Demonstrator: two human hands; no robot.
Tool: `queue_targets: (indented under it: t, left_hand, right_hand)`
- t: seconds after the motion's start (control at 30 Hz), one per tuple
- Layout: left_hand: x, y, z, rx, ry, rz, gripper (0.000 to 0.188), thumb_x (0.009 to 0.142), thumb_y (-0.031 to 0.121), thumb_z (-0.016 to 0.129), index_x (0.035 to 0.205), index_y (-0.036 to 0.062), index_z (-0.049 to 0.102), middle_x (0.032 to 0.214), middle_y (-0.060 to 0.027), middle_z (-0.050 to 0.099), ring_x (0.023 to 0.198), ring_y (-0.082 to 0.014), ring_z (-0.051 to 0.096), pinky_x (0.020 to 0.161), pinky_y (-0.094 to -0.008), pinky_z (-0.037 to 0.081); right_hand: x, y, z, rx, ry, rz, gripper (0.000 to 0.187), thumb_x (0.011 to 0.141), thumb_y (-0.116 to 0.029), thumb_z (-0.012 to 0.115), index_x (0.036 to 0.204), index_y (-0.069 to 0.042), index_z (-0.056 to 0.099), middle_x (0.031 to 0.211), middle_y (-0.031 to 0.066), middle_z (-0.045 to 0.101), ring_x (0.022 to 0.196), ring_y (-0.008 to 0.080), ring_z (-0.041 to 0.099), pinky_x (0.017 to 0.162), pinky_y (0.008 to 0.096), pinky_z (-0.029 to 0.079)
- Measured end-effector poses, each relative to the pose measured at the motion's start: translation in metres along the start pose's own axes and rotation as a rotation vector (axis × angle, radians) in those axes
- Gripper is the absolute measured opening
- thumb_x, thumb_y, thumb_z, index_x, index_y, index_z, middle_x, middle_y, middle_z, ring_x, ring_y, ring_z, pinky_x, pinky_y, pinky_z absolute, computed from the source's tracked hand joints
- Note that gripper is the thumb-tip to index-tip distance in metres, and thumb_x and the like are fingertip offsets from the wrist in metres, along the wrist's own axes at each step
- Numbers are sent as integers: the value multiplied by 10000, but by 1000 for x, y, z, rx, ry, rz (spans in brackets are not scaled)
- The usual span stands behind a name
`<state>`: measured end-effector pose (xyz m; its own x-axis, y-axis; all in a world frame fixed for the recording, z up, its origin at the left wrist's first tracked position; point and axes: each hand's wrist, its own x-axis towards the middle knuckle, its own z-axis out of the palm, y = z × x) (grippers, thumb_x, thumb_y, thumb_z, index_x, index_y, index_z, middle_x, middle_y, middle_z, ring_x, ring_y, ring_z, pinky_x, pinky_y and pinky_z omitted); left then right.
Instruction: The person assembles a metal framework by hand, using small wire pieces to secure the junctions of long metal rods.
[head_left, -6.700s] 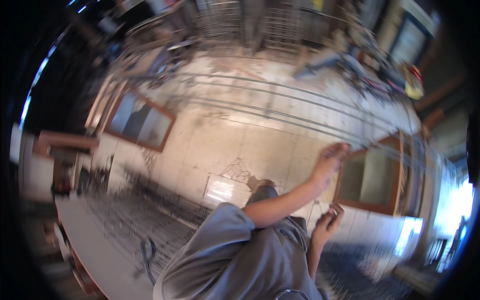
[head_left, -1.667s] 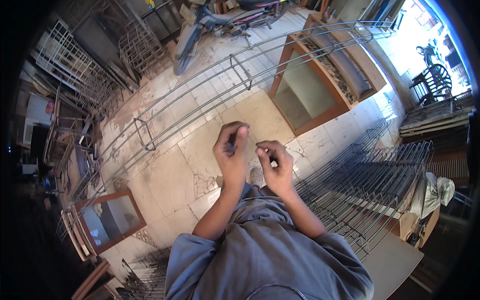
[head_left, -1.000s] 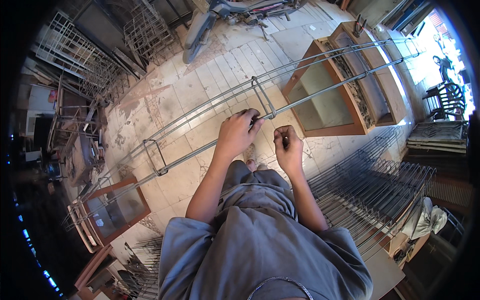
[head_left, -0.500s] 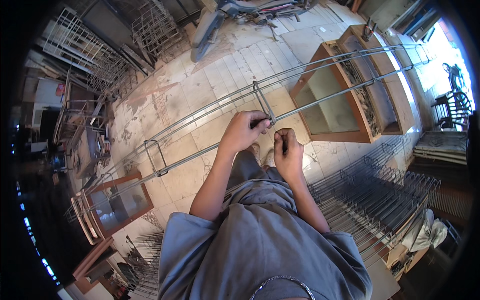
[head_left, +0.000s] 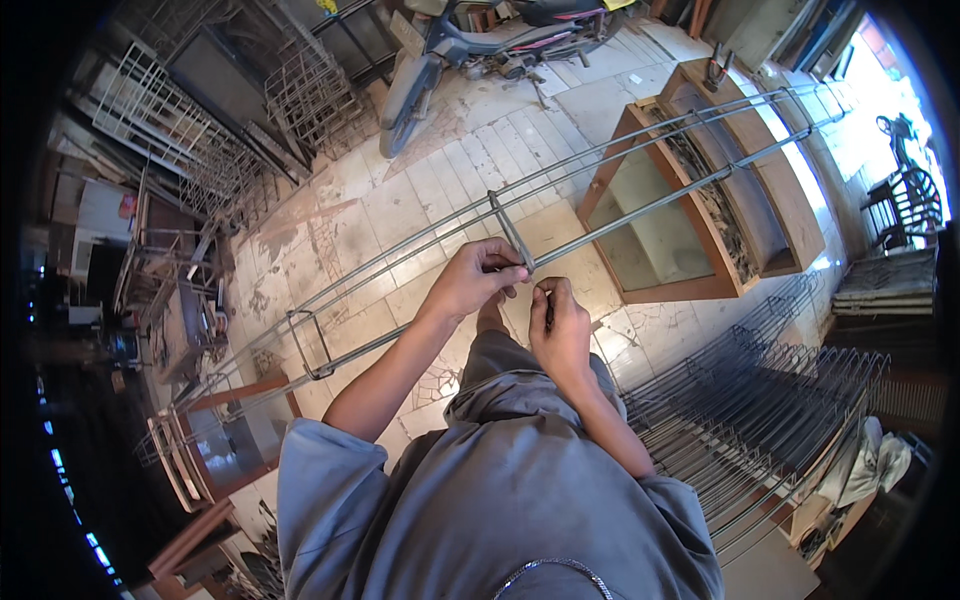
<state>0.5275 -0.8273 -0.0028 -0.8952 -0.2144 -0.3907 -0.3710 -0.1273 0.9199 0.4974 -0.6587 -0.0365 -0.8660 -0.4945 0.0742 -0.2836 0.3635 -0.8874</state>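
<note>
While the left hand [head_left: 466, 285] pinches one stirrup [head_left: 511, 234] of one rebar cage [head_left: 600, 231] at its near corner, the right hand [head_left: 562, 325] curls beside the cage, contents unclear; two glass-paned cabinets [head_left: 655, 245] show behind it.

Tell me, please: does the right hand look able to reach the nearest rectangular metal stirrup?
Probably yes: the right hand is close to that stirrup, and only the left hand, at its near corner, might crowd the way.
</note>
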Motion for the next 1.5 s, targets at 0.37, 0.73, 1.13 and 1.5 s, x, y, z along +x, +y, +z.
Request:
queue_targets:
  t: [0.37, 0.73, 1.13, 1.5]
  left_hand:
    - [-7, -5, 15, 328, 173, 213, 116, 876, 64, 678, 850, 1, 584, 745, -81, 667, 667, -124, 627, 613, -285, 488]
    - [-19, -13, 13, 712, 274, 454, 170, 846, 187, 656, 963, 70, 621, 871, -131, 676, 775, -360, 645, 645, -473, 490]
    - [-17, -5, 35, 939, 517, 279, 292, 757, 314, 739, 942, 91, 704, 828, -109, 703, 734, -312, 678, 660, -444, 523]
    - [-18, -6, 35, 881, 529, 323, 275, 769, 318, 731, 950, 113, 702, 831, -91, 706, 743, -302, 678, 629, -436, 504]
  right_hand:
    - [4, -21, -12, -195, 32, -103, 110, 911, -115, 581, 966, -32, 536, 768, 208, 657, 663, 415, 644, 576, 501, 504]
    - [54, -58, -45, -578, -185, -440, 254, 889, -140, 566, 1116, -65, 482, 613, 167, 620, 558, 384, 630, 492, 477, 486]
    - [96, -91, -51, -859, -495, -904, 392, 800, -137, 585, 1185, -105, 520, 553, 98, 585, 534, 313, 636, 495, 398, 497]
    - [106, -86, -54, -848, -520, -899, 376, 800, -164, 599, 1168, -109, 546, 552, 67, 575, 517, 276, 625, 462, 385, 471]
